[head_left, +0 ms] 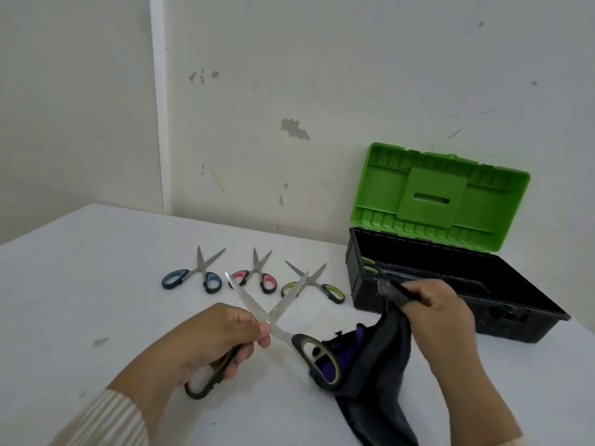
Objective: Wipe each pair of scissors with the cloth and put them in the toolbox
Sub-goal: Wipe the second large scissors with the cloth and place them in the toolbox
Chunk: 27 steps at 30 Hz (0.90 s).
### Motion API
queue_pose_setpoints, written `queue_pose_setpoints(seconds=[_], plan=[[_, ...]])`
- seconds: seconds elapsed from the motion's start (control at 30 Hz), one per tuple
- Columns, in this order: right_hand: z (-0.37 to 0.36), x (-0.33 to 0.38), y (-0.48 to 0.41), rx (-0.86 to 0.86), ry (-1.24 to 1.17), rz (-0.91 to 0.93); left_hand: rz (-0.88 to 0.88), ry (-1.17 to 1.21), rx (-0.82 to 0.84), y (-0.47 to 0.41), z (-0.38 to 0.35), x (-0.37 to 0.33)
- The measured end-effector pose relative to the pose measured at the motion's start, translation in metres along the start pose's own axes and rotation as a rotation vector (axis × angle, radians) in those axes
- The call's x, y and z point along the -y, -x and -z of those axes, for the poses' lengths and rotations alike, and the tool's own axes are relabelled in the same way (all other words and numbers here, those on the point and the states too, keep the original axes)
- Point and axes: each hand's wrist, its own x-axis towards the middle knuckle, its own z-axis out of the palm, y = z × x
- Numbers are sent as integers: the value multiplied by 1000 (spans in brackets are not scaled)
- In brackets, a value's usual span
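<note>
Holding the open green-handled scissors (273, 320) in your left hand (212, 339), fingers clamped at the pivot and one loop, you are bunching the dark cloth (380, 358) in your right hand (441, 320), closed on it. The wiping step is just starting; next, you probably need to bring cloth to blade. Three more pairs (254, 275) are waiting on the desk (96, 284) beside the open toolbox (483, 304).

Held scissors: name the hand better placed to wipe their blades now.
Right hand: its grip already has the dark cloth bunched, just beside the open scissors. The left hand is occupied holding them at the pivot.
</note>
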Motion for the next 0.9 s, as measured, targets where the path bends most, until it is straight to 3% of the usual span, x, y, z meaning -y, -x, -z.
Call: queue_pose_setpoints(seconds=[0.1,0.23,0.3,0.43,0.57,0.9], plan=[[-19,22,18,34,12,180,24,-50,35,-1,-11,-1],[-56,49,58,391,114,382,2,-76,11,-5,-31,0],[-62,51,60,472,239,431,-8,-83,-3,-4,-34,0],[-66,44,54,327,134,431,-54,-113,-13,-2,-35,-1],[-69,42,54,387,83,450,-65,-106,-29,-2,-35,0],[-69,33,49,265,62,425,-103,-193,-43,-3,-36,2]])
